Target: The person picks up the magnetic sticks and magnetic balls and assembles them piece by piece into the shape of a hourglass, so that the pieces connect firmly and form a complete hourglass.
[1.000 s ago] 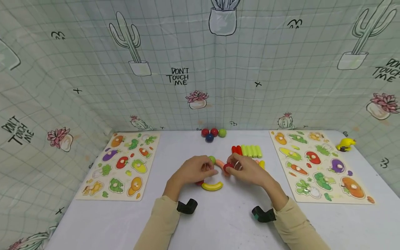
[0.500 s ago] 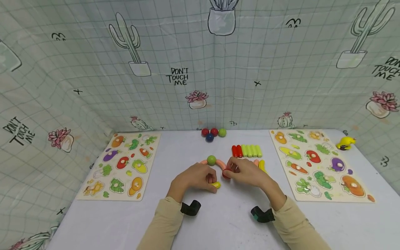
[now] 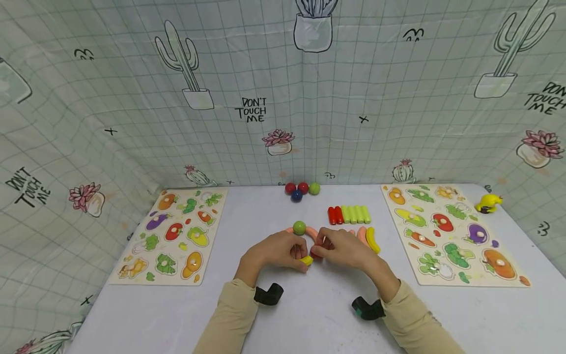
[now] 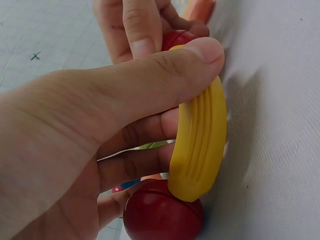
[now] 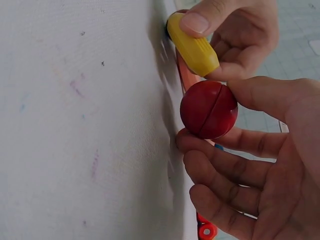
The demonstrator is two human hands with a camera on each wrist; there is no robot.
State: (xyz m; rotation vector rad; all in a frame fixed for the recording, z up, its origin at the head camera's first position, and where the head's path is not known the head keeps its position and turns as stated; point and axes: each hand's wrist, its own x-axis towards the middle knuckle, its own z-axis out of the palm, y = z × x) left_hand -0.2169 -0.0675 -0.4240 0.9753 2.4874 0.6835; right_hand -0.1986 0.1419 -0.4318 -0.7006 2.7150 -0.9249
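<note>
A yellow toy banana (image 3: 306, 260) lies at the middle of the white table (image 3: 318, 314), its upper side under the thumb of the left hand (image 3: 279, 250). That hand holds it pinched, the thumb laid straight along the ribbed piece and the fingers behind it. Just beside its far end is a red ball (image 5: 209, 110), which the right hand (image 3: 344, 246) holds between thumb and index finger; the other fingers are loosely bent and spread below. The two hands face each other, palms inward, forearms converging from the near edge in beige sleeves (image 3: 231, 312). At the banana's near end, in the left wrist view, sits another red ball (image 4: 162, 212); whether they touch is hard to tell.

Beyond the hands, a green ball (image 3: 299, 227) stands between two curved pink pieces (image 3: 311, 232), one partly hidden by the left hand. Right of the right hand lies a second yellow banana (image 3: 373, 240), with red sticks (image 3: 335, 215) and light green sticks (image 3: 355, 214) farther back. A vegetable puzzle board (image 3: 170, 236) lies well off to the left.
</note>
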